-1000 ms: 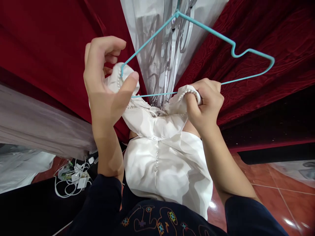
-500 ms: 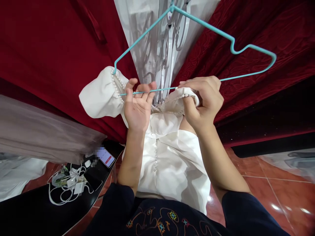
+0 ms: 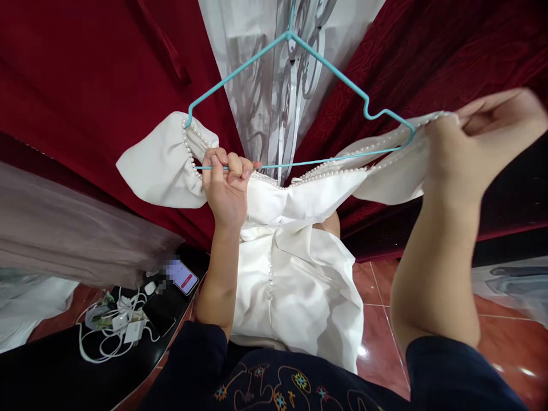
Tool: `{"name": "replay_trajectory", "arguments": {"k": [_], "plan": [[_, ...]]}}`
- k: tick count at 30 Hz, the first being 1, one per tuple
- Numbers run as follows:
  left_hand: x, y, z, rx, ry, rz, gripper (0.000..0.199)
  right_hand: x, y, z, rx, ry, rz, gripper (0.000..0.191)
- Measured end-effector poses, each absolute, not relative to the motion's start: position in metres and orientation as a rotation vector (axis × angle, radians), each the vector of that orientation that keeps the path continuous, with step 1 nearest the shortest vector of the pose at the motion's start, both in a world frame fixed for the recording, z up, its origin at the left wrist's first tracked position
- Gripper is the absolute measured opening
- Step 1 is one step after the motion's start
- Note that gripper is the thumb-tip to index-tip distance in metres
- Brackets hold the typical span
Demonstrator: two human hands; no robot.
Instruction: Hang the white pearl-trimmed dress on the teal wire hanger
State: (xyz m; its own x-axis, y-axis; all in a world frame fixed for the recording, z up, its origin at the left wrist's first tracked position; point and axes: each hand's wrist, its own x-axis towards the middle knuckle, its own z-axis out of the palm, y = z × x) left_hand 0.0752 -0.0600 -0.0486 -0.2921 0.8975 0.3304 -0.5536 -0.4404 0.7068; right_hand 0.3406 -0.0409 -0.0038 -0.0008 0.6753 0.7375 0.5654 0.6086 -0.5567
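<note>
A light blue hanger [image 3: 327, 64] hangs in front of me, its left end inside the pearl-edged left sleeve of a white dress [image 3: 299, 279]. My left hand [image 3: 226, 182] is closed around the hanger's bottom bar, beside that sleeve. Far to the right, my right hand [image 3: 488, 125] pinches the pearl-trimmed edge of the dress's other sleeve [image 3: 391, 182], stretched outward. The hanger's right end now lies within that sleeve's opening. Part of my right hand is blurred. Down the middle of the dress runs a row of small buttons.
Red curtains [image 3: 103, 74] hang on both sides of a white curtain with metalwork. At the lower left, a black table [image 3: 38, 365] holds a lit phone [image 3: 184, 276], white cables [image 3: 103, 354] and a charger. Red floor tiles [image 3: 377, 337] show below.
My right hand has moved far right, pulling the sleeve over the hanger's right end. My left hand's fingers have curled around the bar. The hanger has shifted left and lower.
</note>
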Motion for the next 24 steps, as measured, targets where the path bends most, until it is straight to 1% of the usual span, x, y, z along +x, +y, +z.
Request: {"name": "replay_trajectory", "arguments": {"k": [5, 8, 10, 13, 14, 19, 24], "plan": [[0.081, -0.058, -0.049, 0.917, 0.511, 1.909, 0.029, 0.319, -0.037, 0.021, -1.048, -1.699, 0.124, 0.007], [0.084, -0.057, -0.052, 0.913, 0.463, 1.905, 0.029, 0.309, -0.037, 0.027, -1.009, -1.653, 0.067, 0.013], [0.084, -0.057, -0.053, 0.908, 0.449, 1.897, 0.03, 0.301, -0.043, 0.026, -1.041, -1.71, 0.146, 0.016], [0.081, -0.056, -0.054, 0.901, 0.494, 1.874, 0.028, 0.288, -0.058, 0.016, -1.058, -1.812, 0.387, 0.014], [0.079, -0.056, -0.053, 0.896, 0.521, 1.865, 0.028, 0.283, -0.062, 0.011, -1.02, -1.806, 0.395, 0.014], [0.074, -0.053, -0.054, 0.899, 0.556, 1.835, 0.025, 0.263, -0.052, -0.025, -0.891, -1.927, 0.042, 0.021], [0.079, -0.063, -0.065, 1.03, 0.551, 1.825, 0.025, 0.259, -0.034, -0.063, -1.002, -1.957, -0.106, 0.029]]}}
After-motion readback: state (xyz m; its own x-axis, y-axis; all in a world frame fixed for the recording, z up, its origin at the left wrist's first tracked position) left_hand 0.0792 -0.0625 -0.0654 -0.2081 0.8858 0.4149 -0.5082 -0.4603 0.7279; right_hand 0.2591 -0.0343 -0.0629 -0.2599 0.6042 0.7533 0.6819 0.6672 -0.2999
